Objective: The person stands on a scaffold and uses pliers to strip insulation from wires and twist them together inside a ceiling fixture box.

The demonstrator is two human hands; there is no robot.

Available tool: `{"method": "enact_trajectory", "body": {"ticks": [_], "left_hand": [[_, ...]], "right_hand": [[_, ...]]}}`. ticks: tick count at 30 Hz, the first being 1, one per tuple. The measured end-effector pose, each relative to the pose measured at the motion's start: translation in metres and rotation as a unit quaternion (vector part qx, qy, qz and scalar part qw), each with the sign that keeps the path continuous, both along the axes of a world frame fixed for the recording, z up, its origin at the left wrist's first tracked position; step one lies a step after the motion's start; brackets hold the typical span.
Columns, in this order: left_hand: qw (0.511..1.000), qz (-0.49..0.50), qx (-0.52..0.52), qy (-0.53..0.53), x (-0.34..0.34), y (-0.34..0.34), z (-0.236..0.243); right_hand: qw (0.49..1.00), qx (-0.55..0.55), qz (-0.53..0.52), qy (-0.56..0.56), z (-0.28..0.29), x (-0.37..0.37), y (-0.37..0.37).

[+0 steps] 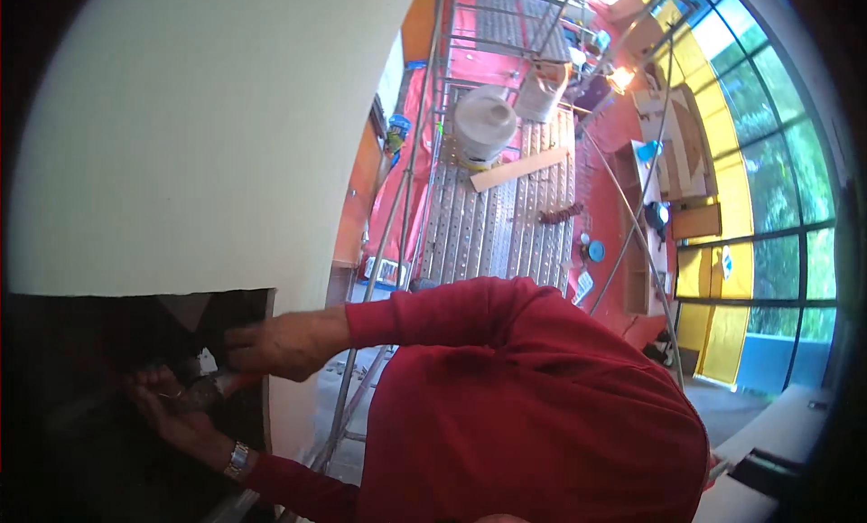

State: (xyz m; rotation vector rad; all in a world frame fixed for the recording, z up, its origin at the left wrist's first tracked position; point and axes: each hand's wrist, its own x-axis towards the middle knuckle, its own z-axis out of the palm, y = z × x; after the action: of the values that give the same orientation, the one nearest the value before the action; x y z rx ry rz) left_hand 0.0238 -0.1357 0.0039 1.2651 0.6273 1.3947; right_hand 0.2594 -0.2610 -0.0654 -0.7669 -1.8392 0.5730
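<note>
Both my hands reach into a dark rectangular opening (63, 360) in a pale wall panel. My right hand (291, 344) is at the opening's right edge, fingers curled in a closed grip. Beneath it shows a grey, roundish piece (208, 393) with a reddish part beside it; the shade hides what kind of thing it is. My left hand (185, 430), with a metal watch at the wrist, comes from below, palm turned up. Its fingers are bent beside the grey piece and a thin yellowish strand (170, 395). A small whitish bit (207, 360) shows between the hands.
Scaffold poles (411, 171) rise beside the wall. On the perforated metal platform (461, 234) stand a white bucket (486, 130), a paper sack (542, 91) and a wooden board (522, 169). Farther right are a lit lamp (620, 79), a long bench (639, 252) and tall windows (768, 180).
</note>
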Motion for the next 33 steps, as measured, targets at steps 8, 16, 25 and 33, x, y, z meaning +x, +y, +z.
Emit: {"method": "enact_trajectory", "body": {"ticks": [8,16,25,33], "left_hand": [[0.934,-0.286,-0.046,-0.212,-0.028,0.021,-0.008],[0.984,-0.164,0.026,-0.067,-0.007,0.001,0.0],[0.988,0.091,0.013,0.122,0.009,-0.024,0.013],[0.973,0.125,0.012,0.193,-0.001,-0.011,-0.011]], "right_hand": [[0.859,-0.328,0.197,0.34,-0.006,-0.011,-0.051],[0.842,-0.346,0.158,0.382,-0.006,0.004,-0.062],[0.987,-0.119,0.029,0.103,0.0,-0.032,-0.076],[0.993,-0.095,0.043,0.063,0.005,-0.028,-0.088]]}}
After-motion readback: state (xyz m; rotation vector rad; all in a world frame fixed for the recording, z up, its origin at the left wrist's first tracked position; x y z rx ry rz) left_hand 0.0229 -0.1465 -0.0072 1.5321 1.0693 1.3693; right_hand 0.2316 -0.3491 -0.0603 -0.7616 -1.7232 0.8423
